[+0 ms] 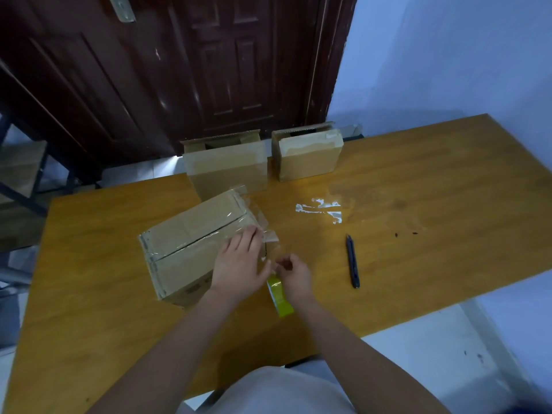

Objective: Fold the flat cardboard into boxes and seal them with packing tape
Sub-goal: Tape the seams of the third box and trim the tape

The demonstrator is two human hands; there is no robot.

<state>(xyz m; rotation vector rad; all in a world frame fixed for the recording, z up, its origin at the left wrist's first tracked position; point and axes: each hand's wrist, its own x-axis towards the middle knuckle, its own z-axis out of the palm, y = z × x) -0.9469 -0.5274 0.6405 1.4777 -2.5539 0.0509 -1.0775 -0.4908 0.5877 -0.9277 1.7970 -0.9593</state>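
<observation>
A cardboard box [191, 246], its seam covered in clear tape, is seen near the left edge of the worktop [433, 180]. The left hand [239, 264] is laid flat on the box's right end, fingers spread; the right hand [294, 274] is pinching a strip of clear tape, a green tape roll [279, 295] beneath it. Two more boxes [227, 165] [307, 153] are stood at the far edge. One dark pen [353, 261] and tape scraps [321, 209] are left on the open right half.

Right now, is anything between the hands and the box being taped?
Nothing visible. The left hand already rests on the near box, and the right hand pinches clear tape right beside it, above the tape roll.
</observation>
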